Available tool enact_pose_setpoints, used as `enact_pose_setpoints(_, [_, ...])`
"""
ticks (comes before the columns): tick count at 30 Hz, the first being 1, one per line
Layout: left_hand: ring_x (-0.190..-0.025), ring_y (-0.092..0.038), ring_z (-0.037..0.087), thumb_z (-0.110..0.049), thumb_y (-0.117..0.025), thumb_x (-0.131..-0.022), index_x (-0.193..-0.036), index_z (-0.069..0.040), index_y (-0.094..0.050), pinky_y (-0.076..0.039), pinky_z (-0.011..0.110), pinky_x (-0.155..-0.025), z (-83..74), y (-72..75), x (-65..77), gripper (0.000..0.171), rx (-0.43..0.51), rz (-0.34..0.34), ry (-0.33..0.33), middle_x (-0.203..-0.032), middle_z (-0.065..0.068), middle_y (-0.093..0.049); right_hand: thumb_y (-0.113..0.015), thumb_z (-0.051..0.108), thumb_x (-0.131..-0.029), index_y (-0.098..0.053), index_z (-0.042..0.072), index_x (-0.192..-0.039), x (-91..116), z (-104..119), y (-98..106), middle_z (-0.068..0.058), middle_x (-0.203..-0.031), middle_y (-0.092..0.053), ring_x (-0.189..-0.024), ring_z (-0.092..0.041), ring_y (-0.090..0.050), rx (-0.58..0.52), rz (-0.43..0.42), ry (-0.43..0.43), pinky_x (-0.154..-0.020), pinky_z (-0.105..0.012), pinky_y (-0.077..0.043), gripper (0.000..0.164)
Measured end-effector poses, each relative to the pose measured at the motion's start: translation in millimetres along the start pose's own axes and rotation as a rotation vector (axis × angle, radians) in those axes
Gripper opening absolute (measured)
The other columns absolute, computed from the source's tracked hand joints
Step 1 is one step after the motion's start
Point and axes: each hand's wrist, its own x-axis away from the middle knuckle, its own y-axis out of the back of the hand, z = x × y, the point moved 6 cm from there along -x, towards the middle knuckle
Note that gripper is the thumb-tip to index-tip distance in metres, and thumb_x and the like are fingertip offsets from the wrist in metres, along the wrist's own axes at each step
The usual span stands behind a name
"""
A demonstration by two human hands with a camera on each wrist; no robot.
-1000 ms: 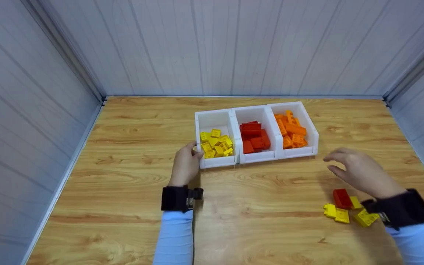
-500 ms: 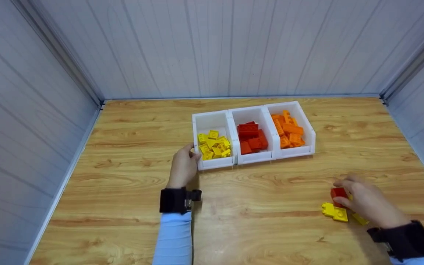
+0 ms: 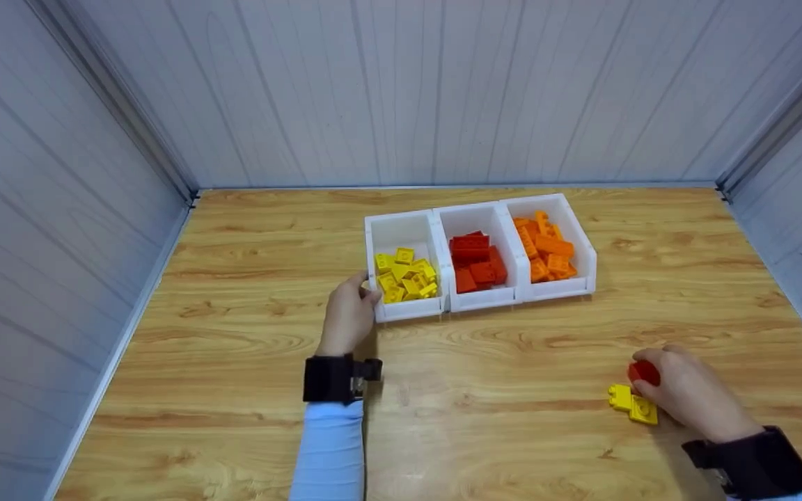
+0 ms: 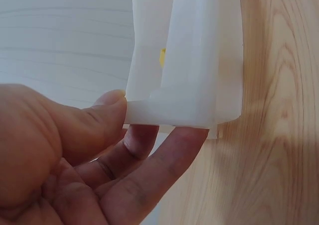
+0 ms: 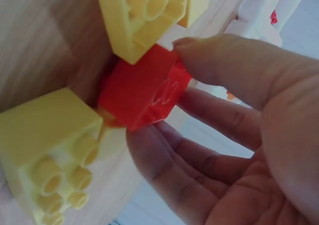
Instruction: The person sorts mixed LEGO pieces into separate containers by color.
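My right hand [image 3: 693, 396] pinches a red toy building brick [image 5: 142, 88] between thumb and fingertips, low over the table at the right. The brick's hollow underside faces the palm in the right wrist view. Two yellow bricks [image 3: 620, 397] lie just left of that hand; a studded yellow brick [image 5: 50, 115] shows close up from the wrist. My left hand [image 3: 345, 316] grips the near left corner of a white bin [image 3: 404, 228], thumb on one side of its wall and fingers on the other. Inside that bin are several yellow bricks [image 3: 408, 275].
Joined to the left bin are a middle bin holding red bricks [image 3: 470, 247] and a right bin holding orange bricks [image 3: 554, 245]. They stand on a wood-grain table [image 3: 498, 410], enclosed by pale panels [image 3: 401, 90] at the back and sides.
From beside the orange bin, my right hand has come down toward the loose bricks and taken hold of the red one. My left hand keeps its grip on the bin corner.
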Motion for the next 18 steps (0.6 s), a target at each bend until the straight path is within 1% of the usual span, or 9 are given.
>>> enact_pose_setpoints(2, [-0.078,-0.058,0.021,-0.01,-0.06,-0.099,-0.14,0.001,-0.052,-0.047,0.032,-0.064,0.3,0.3,-0.1,0.043,0.003,0.0,0.01,-0.09,0.009,-0.064,-0.076,0.015,-0.084,-0.064,-0.011,-0.117,-3,3,6,-0.031,-0.102,-0.059,-0.084,-0.038,-0.061,-0.021,-0.013,0.0,-0.067,-0.052,-0.053,0.043])
enact_pose_setpoints(4, [-0.077,-0.057,0.021,-0.01,-0.06,-0.099,-0.14,0.001,-0.052,-0.046,0.031,-0.064,0.9,0.1,-0.5,0.043,0.005,0.003,0.02,-0.09,0.009,-0.063,-0.075,0.014,-0.085,-0.064,-0.009,-0.118,-7,9,14,-0.03,-0.103,-0.058,-0.082,-0.036,-0.061,-0.049,-0.052,0.008,-0.065,-0.05,-0.054,0.043])
enact_pose_setpoints(8, [-0.077,-0.057,0.021,-0.01,-0.06,-0.099,-0.141,0.0,-0.052,-0.046,0.031,-0.064,2.2,0.8,-0.9,0.043,0.015,0.002,0.037,-0.09,0.009,-0.063,-0.076,0.011,-0.085,-0.066,-0.005,-0.118,-24,32,36,-0.025,-0.102,-0.059,-0.078,-0.032,-0.061,-0.107,-0.184,0.081,-0.063,-0.045,-0.054,0.039])
enact_pose_setpoints(11, [-0.078,-0.058,0.021,-0.01,-0.059,-0.1,-0.141,0.0,-0.052,-0.047,0.032,-0.064,2.8,1.7,-0.5,0.043,0.023,-0.001,0.04,-0.091,0.009,-0.063,-0.076,0.01,-0.086,-0.067,-0.002,-0.118,-46,56,51,-0.023,-0.105,-0.06,-0.083,-0.032,-0.062,-0.172,-0.264,0.138,-0.068,-0.047,-0.053,0.036])
enact_pose_setpoints(13, [-0.079,-0.058,0.021,-0.01,-0.06,-0.099,-0.141,0.0,-0.052,-0.047,0.032,-0.066,2.6,1.5,-0.5,0.043,0.023,-0.002,0.035,-0.091,0.009,-0.064,-0.075,0.01,-0.087,-0.067,-0.002,-0.118,-65,72,57,-0.022,-0.108,-0.062,-0.088,-0.034,-0.063,-0.23,-0.29,0.173,-0.073,-0.05,-0.053,0.035])
enact_pose_setpoints(16, [-0.082,-0.059,0.021,-0.01,-0.06,-0.099,-0.141,0.0,-0.052,-0.048,0.033,-0.068,1.7,0.5,-0.3,0.044,0.021,0.005,0.032,-0.093,0.009,-0.064,-0.074,0.011,-0.088,-0.068,0.0,-0.118,-95,98,62,-0.021,-0.112,-0.063,-0.095,-0.035,-0.062,-0.303,-0.29,0.207,-0.079,-0.05,-0.051,0.033])
enact_pose_setpoints(18, [-0.084,-0.06,0.021,-0.01,-0.06,-0.099,-0.141,0.0,-0.052,-0.049,0.033,-0.07,0.9,-0.3,-0.4,0.044,0.02,0.009,0.029,-0.094,0.009,-0.065,-0.075,0.013,-0.088,-0.068,0.001,-0.118,-114,116,64,-0.019,-0.112,-0.064,-0.096,-0.034,-0.062,-0.332,-0.289,0.23,-0.081,-0.049,-0.051,0.033])
